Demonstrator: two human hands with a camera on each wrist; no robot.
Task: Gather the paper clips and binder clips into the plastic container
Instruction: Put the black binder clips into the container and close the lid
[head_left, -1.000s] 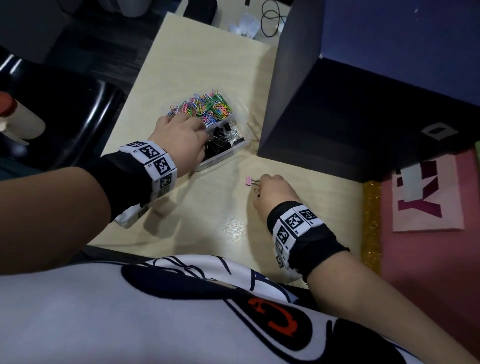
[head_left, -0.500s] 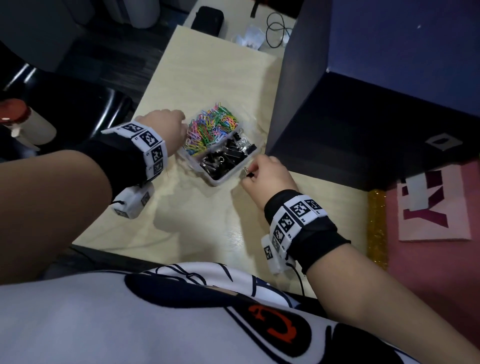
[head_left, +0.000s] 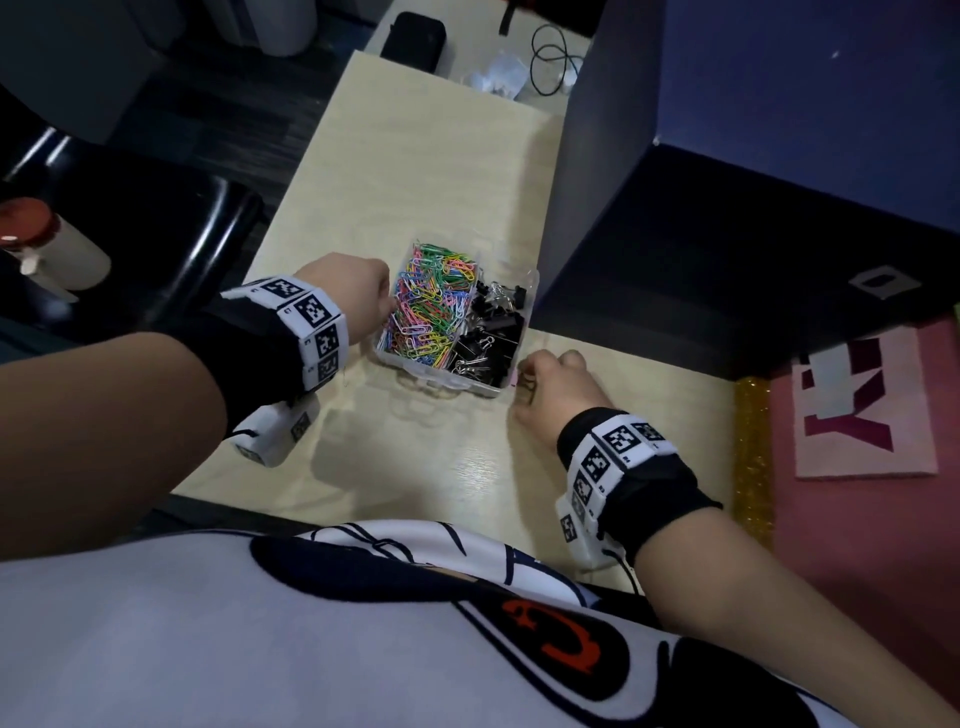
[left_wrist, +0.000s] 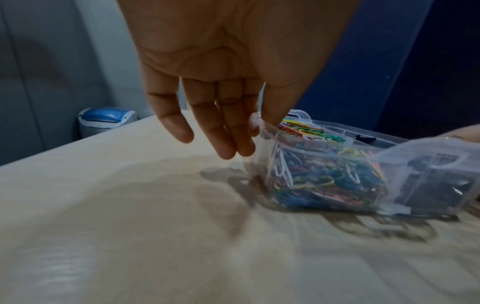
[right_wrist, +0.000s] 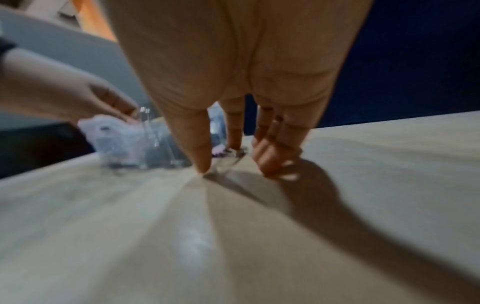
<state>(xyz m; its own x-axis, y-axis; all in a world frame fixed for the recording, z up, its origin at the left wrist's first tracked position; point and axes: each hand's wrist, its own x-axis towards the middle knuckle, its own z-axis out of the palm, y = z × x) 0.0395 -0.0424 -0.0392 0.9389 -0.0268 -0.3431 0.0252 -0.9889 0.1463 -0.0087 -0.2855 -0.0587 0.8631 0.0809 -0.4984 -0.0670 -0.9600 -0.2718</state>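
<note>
A clear plastic container (head_left: 531, 291) stands mid-table, with coloured paper clips (head_left: 431, 306) in its left compartment and black binder clips (head_left: 493, 332) in its right. My left hand (head_left: 358, 291) is at its left side. In the left wrist view the left hand (left_wrist: 259, 123) pinches the container (left_wrist: 389, 152) rim between thumb and forefinger, the other fingers hanging straight. My right hand (head_left: 540, 379) rests curled on the table by the container's near right corner. Blurred in the right wrist view, its thumb and forefinger pinch a small pink binder clip (right_wrist: 219, 152) by its wire handle.
A tall dark blue box (head_left: 727, 208) borders the light wooden table (head_left: 415, 182) on the right. A pink sheet (head_left: 857, 415) lies beyond the glitter strip. A black pouch (head_left: 413, 39) and a cable (head_left: 550, 57) lie at the far end. A black chair (head_left: 156, 234) and a red-capped bottle (head_left: 47, 244) are left.
My right hand carried the pink clip from the open table up to the container. My left hand came off the top of the container and now holds its left rim.
</note>
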